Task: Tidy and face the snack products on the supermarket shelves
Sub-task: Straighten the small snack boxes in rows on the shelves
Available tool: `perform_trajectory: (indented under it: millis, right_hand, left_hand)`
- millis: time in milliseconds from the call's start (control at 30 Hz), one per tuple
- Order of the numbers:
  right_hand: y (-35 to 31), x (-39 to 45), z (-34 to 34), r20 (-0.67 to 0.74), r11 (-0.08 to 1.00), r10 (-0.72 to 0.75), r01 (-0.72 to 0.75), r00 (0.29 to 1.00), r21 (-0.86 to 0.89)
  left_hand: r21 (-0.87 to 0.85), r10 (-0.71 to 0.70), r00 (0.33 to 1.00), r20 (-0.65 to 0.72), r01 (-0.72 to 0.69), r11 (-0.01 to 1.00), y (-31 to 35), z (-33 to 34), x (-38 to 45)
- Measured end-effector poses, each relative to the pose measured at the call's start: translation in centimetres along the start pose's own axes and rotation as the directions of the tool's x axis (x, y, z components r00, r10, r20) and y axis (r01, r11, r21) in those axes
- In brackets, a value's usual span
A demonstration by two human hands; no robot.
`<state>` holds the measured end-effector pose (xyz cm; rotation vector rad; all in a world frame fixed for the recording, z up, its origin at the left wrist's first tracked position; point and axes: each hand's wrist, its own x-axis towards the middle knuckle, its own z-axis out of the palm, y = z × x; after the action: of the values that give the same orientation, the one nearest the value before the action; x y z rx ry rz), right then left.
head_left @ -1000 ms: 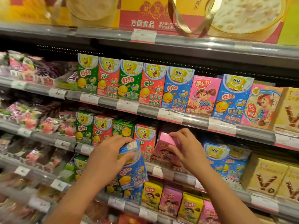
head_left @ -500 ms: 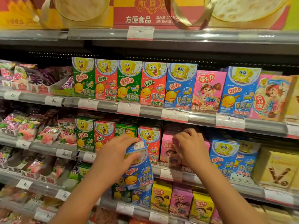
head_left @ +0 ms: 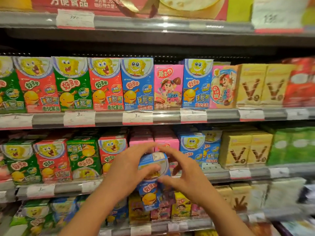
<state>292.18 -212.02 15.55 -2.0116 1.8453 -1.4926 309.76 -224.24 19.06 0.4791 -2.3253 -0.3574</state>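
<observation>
Two hands met on one blue box (head_left: 152, 181), which we held out in front of the middle shelf (head_left: 221, 174), just below the pink boxes (head_left: 154, 142). Our left hand (head_left: 127, 174) wrapped it from the side, thumb across its face, so we judged it carried the weight. Our right hand (head_left: 185, 176) looked spread, fingertips touching the box's edge, though blur left that contact unsure. We probably held it upright to return it beside the blue boxes (head_left: 192, 147) right of the pink ones.

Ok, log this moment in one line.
left hand: grips blue snack box | right hand: open, fingertips at box | box off shelf
</observation>
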Motion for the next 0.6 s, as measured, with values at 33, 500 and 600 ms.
perform_trajectory:
  millis: [33, 500, 600]
  right_hand:
    - [0.3, -0.4, -0.8, -0.035, 0.999, 0.003, -0.005, 0.999, -0.044]
    - [5.5, -4.0, -16.7, -0.176, 0.879, 0.079, -0.152, 0.981, -0.451]
    - [6.2, -3.3, -18.3, -0.183, 0.862, 0.055, -0.139, 0.982, -0.488]
  left_hand:
    - [-0.02, 0.019, 1.0, 0.011, -0.019, 1.0, 0.8, 0.8, 0.4]
    - [0.16, 0.136, 0.99, -0.027, -0.13, 0.979, 6.4, 8.9, 7.5]
    - [0.273, 0.106, 0.994, 0.004, -0.103, 0.956, 6.9, 10.3, 8.5]
